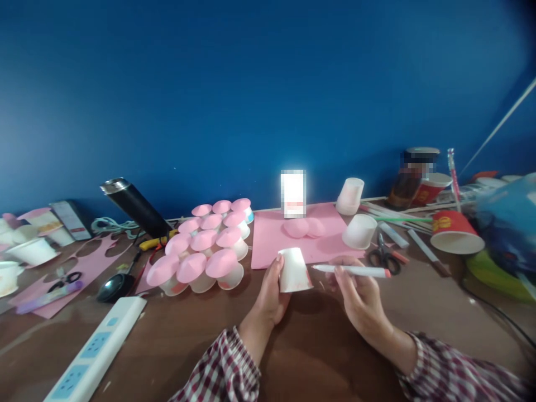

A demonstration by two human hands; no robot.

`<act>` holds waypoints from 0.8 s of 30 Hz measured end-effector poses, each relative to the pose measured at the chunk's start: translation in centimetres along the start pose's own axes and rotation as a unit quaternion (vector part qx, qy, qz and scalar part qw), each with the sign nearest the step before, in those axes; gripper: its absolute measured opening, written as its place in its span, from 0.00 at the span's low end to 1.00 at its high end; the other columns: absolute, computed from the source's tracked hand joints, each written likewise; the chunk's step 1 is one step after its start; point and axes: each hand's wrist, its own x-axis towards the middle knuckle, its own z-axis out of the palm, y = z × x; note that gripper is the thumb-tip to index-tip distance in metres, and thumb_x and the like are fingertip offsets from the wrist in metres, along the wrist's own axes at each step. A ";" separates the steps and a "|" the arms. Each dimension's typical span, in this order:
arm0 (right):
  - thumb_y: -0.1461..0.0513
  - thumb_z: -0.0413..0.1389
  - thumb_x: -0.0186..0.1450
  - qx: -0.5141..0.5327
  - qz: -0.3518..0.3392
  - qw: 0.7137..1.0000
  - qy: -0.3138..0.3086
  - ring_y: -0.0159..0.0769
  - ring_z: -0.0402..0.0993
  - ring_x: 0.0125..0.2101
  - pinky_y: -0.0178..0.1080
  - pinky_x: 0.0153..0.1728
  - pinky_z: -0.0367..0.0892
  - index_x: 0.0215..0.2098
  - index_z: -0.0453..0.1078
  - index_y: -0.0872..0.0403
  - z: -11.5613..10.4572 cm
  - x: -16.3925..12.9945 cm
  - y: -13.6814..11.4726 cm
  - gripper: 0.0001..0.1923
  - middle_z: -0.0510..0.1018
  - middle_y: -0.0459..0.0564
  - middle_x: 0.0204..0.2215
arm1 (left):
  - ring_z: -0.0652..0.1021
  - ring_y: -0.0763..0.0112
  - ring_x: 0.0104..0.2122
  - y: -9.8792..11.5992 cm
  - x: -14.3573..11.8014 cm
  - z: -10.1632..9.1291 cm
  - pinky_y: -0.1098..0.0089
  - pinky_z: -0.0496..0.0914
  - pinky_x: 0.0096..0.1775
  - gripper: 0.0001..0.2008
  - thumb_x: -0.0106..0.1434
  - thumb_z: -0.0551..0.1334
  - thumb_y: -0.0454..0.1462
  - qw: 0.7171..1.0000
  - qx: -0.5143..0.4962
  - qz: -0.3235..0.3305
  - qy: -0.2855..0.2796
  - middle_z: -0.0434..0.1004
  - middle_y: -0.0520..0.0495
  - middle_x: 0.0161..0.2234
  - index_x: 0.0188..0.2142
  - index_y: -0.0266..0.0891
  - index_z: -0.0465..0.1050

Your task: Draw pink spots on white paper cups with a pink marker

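My left hand [272, 293] grips a white paper cup [294, 272], turned upside down, with reddish marks near its wide rim. To the right, my right hand [362, 296] holds a white marker [352, 271] between thumb and fingers. Its tip points left at the cup, a small gap apart. Behind the cup lies a pink paper sheet [268, 240] with round pink paper pieces [297, 228] on it. Several upturned cups topped with pink paper cones [191, 268] stand in rows at the left.
A power strip [96, 349], a computer mouse [115, 286] and a black flask [136, 206] are on the left. White cups [359, 231], black-handled scissors [383, 259], markers [427, 251] and a red paper cup [456, 231] lie on the right. A blue wall [268, 100] rises behind.
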 end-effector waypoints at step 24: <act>0.66 0.51 0.69 -0.152 -0.174 0.966 -0.116 0.33 0.74 0.28 0.34 0.29 0.71 0.41 0.65 0.50 -0.7 -1.2 -0.9 0.05 0.73 0.47 0.31 | 0.77 0.65 0.32 0.0 -0.5 0.6 0.65 0.71 0.41 0.21 0.56 0.66 0.50 0.998 0.050 0.012 -0.022 0.77 0.45 0.31 0.37 0.34 0.73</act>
